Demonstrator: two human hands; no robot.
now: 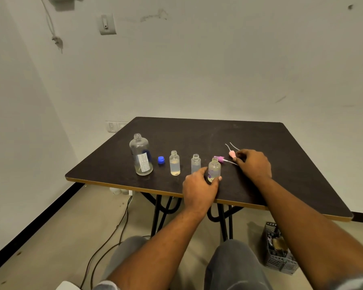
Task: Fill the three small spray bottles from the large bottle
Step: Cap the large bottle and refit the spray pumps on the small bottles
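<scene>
A large clear bottle [140, 156] with a white label stands uncapped at the left of the dark table [197, 135], nearly empty. Its blue cap [161, 160] lies beside it. Three small open bottles stand in a row: the left one [174, 163] holds pale liquid, the middle one [195, 163] looks filled, and the right one [214, 168] carries a purple print. My left hand [198, 188] grips that right bottle at its base. My right hand [253, 164] pinches a pink spray head [232, 154] with a thin tube. A purple spray head [220, 159] lies next to it.
The table's front edge runs just below my left hand. A grey crate [278, 249] with odds and ends sits on the floor at the right. Black cables [113, 233] trail across the floor at the left. Black table legs [158, 214] stand under the front edge.
</scene>
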